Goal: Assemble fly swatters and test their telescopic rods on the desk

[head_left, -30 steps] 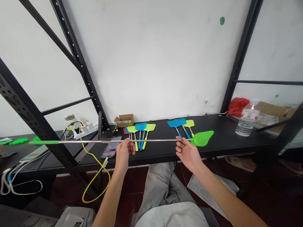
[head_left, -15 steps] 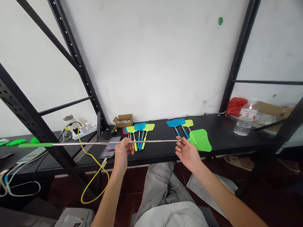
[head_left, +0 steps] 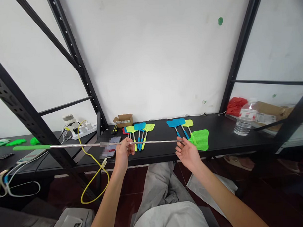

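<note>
A green fly swatter [head_left: 200, 140] with a long, extended metal rod stretches across the view, its green handle at the far left and its mesh head at the right. My left hand [head_left: 122, 153] pinches the rod near its middle. Close to the mesh head, my right hand [head_left: 187, 152] holds the rod's thin end between thumb and fingertips. Behind the rod, a group of swatters with yellow-green, blue and red heads [head_left: 140, 126] lies on the black table [head_left: 160, 155]. Farther right lie two blue swatters [head_left: 179, 122] and a yellow-green one [head_left: 189, 123].
Near my left hand lies a phone [head_left: 113, 148], with a yellow cable [head_left: 96, 161] beyond it. A small open cardboard box [head_left: 123, 120] stands by the wall. Black rack posts [head_left: 78, 64] flank the table. A water bottle [head_left: 245, 118] stands at the right.
The swatter's green handle has shifted left and slightly down. Its mesh head has turned a little and looks narrower. Both hands keep nearly the same places.
</note>
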A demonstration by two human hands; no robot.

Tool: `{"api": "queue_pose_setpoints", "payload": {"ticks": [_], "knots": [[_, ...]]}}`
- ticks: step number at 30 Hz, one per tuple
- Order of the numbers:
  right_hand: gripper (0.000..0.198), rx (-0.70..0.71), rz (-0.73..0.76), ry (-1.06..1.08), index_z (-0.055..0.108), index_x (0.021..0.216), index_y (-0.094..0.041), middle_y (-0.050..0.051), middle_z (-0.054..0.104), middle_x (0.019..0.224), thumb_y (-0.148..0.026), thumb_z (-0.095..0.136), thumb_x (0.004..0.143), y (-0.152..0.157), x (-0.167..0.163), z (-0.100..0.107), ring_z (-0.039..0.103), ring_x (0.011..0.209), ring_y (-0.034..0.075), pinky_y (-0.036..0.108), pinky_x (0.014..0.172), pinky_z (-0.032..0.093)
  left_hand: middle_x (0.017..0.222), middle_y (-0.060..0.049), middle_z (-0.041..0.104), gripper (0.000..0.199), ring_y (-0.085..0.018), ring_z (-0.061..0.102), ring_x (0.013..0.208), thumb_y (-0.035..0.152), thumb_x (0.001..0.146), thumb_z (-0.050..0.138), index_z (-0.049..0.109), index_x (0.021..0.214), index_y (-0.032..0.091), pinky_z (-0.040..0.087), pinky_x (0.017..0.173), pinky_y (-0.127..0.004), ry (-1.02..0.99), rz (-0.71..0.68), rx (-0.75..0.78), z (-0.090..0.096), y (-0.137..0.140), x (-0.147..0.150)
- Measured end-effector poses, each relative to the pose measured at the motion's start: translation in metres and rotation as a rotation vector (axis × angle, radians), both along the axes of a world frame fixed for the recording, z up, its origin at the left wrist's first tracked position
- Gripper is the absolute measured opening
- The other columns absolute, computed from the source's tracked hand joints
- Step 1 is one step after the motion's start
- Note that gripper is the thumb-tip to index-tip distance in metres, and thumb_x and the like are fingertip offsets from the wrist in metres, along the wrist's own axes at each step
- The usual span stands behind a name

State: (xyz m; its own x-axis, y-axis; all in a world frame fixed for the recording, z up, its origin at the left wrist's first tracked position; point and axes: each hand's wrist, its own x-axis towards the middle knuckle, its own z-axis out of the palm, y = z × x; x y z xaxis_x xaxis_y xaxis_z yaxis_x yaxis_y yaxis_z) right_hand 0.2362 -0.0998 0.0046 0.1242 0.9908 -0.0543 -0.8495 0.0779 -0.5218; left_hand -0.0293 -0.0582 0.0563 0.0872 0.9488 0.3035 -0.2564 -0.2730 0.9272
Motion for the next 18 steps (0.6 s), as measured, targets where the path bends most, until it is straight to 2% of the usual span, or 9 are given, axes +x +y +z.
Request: {"api": "queue_pose_setpoints", "payload": {"ticks": [11, 18], "knots": [[0.018, -0.002, -0.014, -0.018, 0.067, 0.09, -0.019, -0.002, 0.051, 0.067, -0.032, 0.069, 0.078, 0.0, 0.0, 0.002, 0.041, 0.051, 0.01, 0.023, 0.042, 0.033, 0.05, 0.002, 0.048, 0.016, -0.01, 0.042, 0.045, 0.03, 0.074, 0.05, 0.049, 0.063, 0.018, 0.034, 0.044, -0.021, 0.015, -0.004, 0.016, -0.001, -0.001, 0.004], [0.014, -0.004, -0.01, -0.055, 0.065, 0.086, -0.021, -0.002, 0.05, 0.064, -0.033, 0.068, 0.078, -0.003, -0.003, 0.003, 0.041, 0.05, 0.011, 0.025, 0.04, 0.031, 0.05, 0.003, 0.049, 0.024, -0.01, 0.042, 0.045, 0.036, 0.078, 0.051, 0.049, 0.063, 0.018, 0.034, 0.044, -0.02, 0.09, -0.039, -0.029, -0.011, -0.006, 0.026]]}}
